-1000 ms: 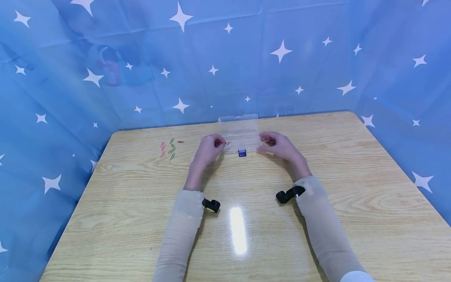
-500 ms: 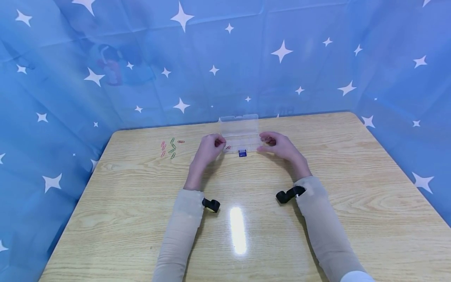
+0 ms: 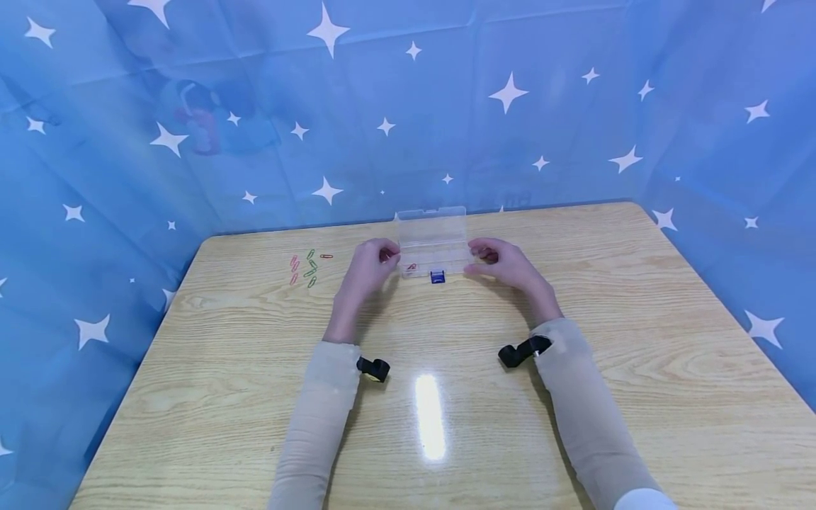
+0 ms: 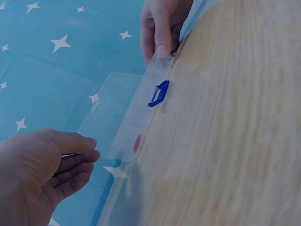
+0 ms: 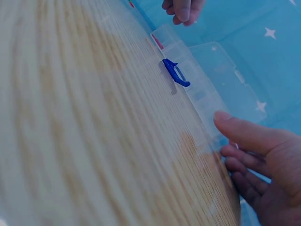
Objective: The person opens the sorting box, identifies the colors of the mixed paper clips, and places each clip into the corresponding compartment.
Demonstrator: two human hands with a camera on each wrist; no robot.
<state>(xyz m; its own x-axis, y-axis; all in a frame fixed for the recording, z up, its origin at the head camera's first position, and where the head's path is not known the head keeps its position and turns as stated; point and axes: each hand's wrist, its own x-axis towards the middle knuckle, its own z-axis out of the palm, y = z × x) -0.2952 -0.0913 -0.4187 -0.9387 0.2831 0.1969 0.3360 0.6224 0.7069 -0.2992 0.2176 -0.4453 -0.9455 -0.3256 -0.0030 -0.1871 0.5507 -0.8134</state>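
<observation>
Clear plastic compartment box (image 3: 436,249) lies with its long axis running from left hand (image 3: 370,268), loosely curled, visibly empty, just off one end, to nearer right hand (image 3: 506,263), gripping the other.

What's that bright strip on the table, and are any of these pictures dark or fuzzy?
Head view: a white glare streak on the glossy table, probably a reflected light, with soft shadows beside the sleeves; left wrist view: dimmer, the red paper clips blurred to a smear; right wrist view: also dim, those clips just a small red patch.
</observation>
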